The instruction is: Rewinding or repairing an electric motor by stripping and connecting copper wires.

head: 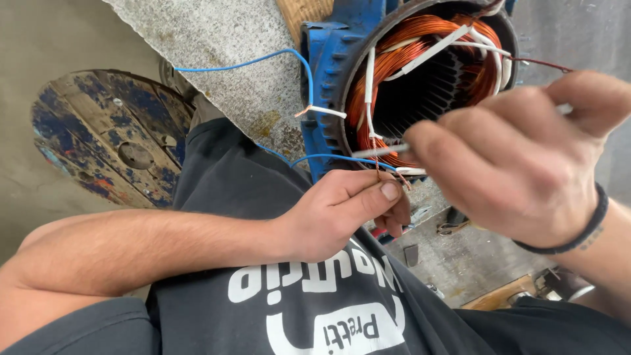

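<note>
While the left hand [342, 213] pinched thin copper wire ends [379, 172] between thumb and forefinger just below the blue motor stator [325, 59], the right hand [526, 158] gripped a slim white sleeve [381, 151], fingers pressed together. Copper windings [388, 62] filled the bore, blue lead wire [243, 62] trailing left. White print crossed the dark shirt [328, 309]. Wooden cable spool [112, 135] lay on the floor, left. Stator top was cut off; right palm hidden.

Soft, even daylight fills the scene, bright without hard glare. Shadows are faint and diffuse. The right hand [526, 158], close to the lens, is blurred and oversized, while the left hand [342, 213] and copper windings [388, 66] look sharper. Edges bend from wide-angle distortion.
</note>
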